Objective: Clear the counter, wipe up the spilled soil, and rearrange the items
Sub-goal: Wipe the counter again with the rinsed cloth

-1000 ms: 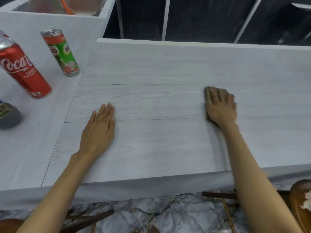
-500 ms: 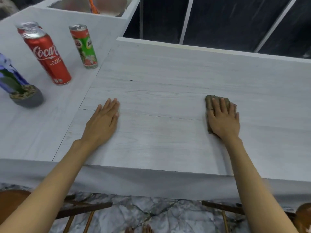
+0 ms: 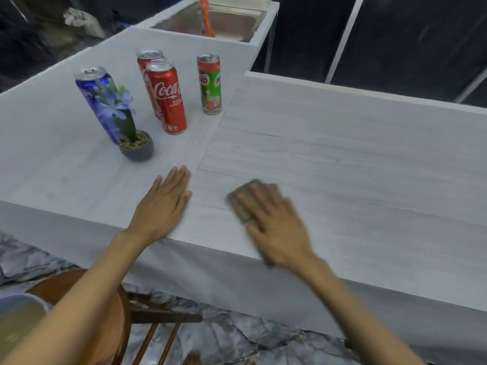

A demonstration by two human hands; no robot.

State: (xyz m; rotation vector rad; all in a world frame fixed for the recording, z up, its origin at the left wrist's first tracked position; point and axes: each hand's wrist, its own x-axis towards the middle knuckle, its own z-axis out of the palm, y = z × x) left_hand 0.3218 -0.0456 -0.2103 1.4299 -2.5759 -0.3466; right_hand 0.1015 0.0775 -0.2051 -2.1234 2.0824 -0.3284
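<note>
My right hand (image 3: 274, 225) presses flat on a grey-brown cloth (image 3: 238, 202) near the counter's front edge; the hand is blurred with motion. My left hand (image 3: 163, 204) rests flat on the pale wood-grain counter (image 3: 342, 159), fingers straight, just left of the cloth. Further back on the left stand a small grey pot with a blue-flowered plant (image 3: 137, 147), a blue can (image 3: 93, 88), two red cola cans (image 3: 168, 98) and a green and red Milo can (image 3: 209, 84). No soil shows on the counter.
A steel sink (image 3: 229, 21) with an orange thing in it lies at the back. A wooden stool (image 3: 123, 312) and a pale container (image 3: 18, 317) sit below the counter's front edge on a marbled floor. Dark panels stand behind the counter.
My right hand has slid the cloth leftwards to just beside my left hand. The view has swung left, bringing the plant pot and blue can into sight.
</note>
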